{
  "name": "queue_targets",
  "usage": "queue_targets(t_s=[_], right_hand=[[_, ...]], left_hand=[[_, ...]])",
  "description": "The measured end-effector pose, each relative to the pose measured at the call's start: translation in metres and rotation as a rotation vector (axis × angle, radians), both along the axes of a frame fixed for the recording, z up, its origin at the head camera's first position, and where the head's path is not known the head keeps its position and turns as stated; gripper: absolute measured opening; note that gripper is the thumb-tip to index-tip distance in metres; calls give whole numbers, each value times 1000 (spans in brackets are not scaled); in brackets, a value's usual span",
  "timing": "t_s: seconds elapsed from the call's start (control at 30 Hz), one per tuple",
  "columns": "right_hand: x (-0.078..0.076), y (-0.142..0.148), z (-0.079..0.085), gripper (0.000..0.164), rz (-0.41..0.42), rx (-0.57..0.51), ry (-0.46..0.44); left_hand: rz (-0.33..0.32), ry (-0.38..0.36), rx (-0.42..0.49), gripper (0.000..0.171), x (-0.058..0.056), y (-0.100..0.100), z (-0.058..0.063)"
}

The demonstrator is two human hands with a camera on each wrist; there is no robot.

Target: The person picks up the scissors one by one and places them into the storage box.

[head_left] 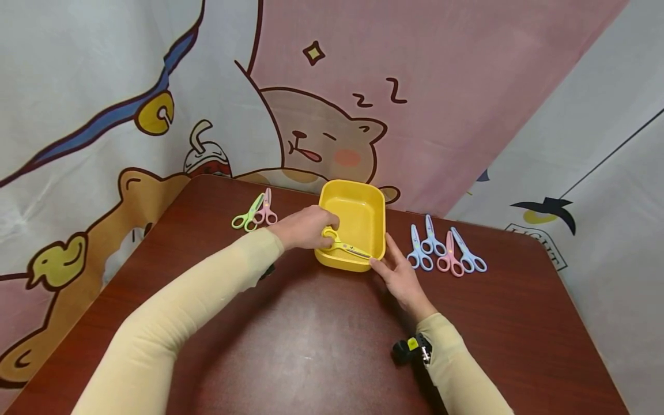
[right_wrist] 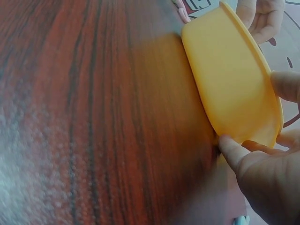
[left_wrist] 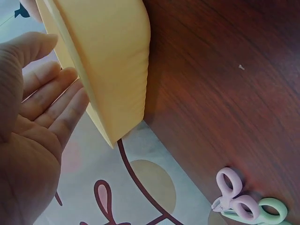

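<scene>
A yellow plastic bin (head_left: 383, 230) stands near the table's back edge. Yellow scissors (head_left: 343, 246) lie at its near end, blades pointing right. My left hand (head_left: 310, 226) reaches over the bin's left rim beside the scissors' handles. Seen from the left wrist, its thumb and loosely bent fingers (left_wrist: 65, 112) are apart, nothing visible between them; the bin wall hides the scissors there. At the near right corner, my right hand (head_left: 403, 282) grips the bin, thumb at the rim and fingers along the outer wall (right_wrist: 225, 79).
Left of the bin lie green scissors (head_left: 249, 214) and pink scissors (head_left: 266, 208), touching. To the right are several more: blue scissors (head_left: 430, 237), other blue pairs and pink scissors (head_left: 450, 256). A printed cloth (head_left: 441, 104) hangs behind the brown table (head_left: 311, 346).
</scene>
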State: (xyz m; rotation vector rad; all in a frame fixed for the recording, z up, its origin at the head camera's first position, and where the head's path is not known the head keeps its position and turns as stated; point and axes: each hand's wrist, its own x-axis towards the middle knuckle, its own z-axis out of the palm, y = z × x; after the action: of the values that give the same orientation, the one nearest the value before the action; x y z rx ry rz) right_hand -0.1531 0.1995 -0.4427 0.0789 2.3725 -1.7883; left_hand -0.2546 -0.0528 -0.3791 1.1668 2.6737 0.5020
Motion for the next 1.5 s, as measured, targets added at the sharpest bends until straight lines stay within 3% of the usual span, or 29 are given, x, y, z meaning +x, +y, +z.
queue_targets(t_s=[0.5, 1.5], right_hand=[[-1, 2, -5, 81, 3, -13, 26], [-2, 2, -5, 82, 14, 4, -5]], left_hand=[[3, 99, 104, 37, 10, -20, -6], [168, 119, 140, 53, 9, -72, -24]])
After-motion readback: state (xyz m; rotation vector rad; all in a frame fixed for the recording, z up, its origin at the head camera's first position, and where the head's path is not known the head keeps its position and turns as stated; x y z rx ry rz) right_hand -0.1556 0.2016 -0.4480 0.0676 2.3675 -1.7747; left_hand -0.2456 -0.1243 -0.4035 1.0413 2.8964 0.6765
